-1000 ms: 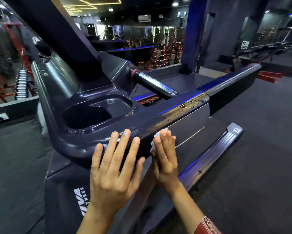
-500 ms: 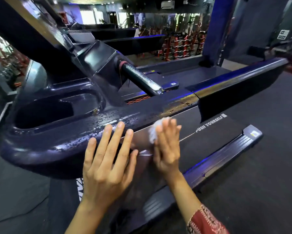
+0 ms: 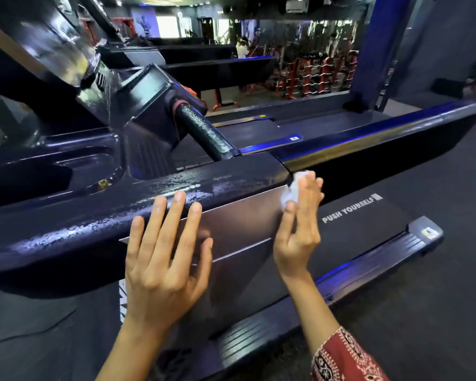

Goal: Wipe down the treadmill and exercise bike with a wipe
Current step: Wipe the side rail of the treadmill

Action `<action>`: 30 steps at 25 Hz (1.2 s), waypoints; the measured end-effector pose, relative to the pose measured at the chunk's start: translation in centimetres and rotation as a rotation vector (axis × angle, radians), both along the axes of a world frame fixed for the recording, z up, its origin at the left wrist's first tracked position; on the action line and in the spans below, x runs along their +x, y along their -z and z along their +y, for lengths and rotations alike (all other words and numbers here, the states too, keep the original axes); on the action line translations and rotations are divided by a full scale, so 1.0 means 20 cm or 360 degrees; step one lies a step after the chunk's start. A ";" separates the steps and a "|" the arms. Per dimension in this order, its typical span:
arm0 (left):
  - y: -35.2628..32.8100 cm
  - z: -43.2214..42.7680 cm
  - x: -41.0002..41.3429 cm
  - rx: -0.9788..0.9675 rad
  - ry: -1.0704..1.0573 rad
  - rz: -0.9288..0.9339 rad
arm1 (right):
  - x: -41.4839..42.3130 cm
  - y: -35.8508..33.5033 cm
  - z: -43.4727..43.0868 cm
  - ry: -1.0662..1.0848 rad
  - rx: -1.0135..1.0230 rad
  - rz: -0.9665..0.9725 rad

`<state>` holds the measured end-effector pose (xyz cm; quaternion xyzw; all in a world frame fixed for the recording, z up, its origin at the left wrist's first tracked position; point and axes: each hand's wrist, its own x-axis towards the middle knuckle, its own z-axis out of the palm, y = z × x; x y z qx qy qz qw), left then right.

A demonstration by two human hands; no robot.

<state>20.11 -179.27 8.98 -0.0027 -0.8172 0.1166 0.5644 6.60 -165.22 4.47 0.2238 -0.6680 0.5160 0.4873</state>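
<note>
The treadmill fills the frame, its glossy dark side rail running from lower left to upper right. Your left hand lies flat on it at centre, fingers spread. Just right of centre, your right hand pinches the crumpled white wipe against the rail.

The treadmill is glossy black with blue glints; the wipe against it is white, white lettering marks its black belt, and the sleeve beside it is red with a black-and-white print
</note>
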 end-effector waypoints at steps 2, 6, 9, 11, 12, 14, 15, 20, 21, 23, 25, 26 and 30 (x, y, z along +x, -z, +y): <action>0.00 0.08 -0.05 0.0021 0.0033 -0.0029 | 0.05 0.10 0.04 -0.0012 -0.0085 -0.0172; -0.01 0.33 -0.22 0.0086 0.0216 -0.0111 | 0.08 0.19 0.25 -0.0240 0.0443 0.0037; 0.00 0.58 -0.41 0.0147 0.0508 -0.0185 | -0.11 0.08 0.59 0.0096 0.0453 -0.0020; 0.02 0.81 -0.57 0.0159 0.0725 -0.0228 | -0.22 0.02 0.88 0.0293 0.0441 -0.0130; 0.03 0.92 -0.66 0.0168 0.0839 -0.0246 | -0.27 0.00 1.03 0.0367 0.0466 -0.0218; 0.06 1.16 -0.84 0.0198 0.1043 -0.0322 | -0.34 -0.02 1.28 0.0513 0.0540 -0.0384; 0.08 1.25 -0.92 0.0203 0.1105 -0.0389 | -0.36 -0.04 1.39 0.0583 0.0592 -0.0421; 0.16 1.74 -1.36 0.0190 0.1327 -0.0734 | -0.46 -0.08 1.85 0.0885 0.0778 -0.0550; 0.17 1.86 -1.44 0.0200 0.1381 -0.0793 | -0.50 -0.08 1.95 0.0932 0.0789 -0.0590; 0.18 2.05 -1.58 0.0170 0.1444 -0.0861 | -0.61 -0.09 2.11 0.0984 0.0801 -0.0633; 0.19 2.26 -1.78 0.0110 0.1511 -0.0870 | -0.79 -0.11 2.29 0.1029 0.0814 -0.0689; 0.19 2.35 -1.88 0.0094 0.1532 -0.0855 | -0.89 -0.13 2.38 0.1036 0.0802 -0.0740; 0.14 2.68 -2.39 0.0226 0.1536 -0.0825 | -1.34 -0.21 2.70 0.1008 0.0829 -0.0873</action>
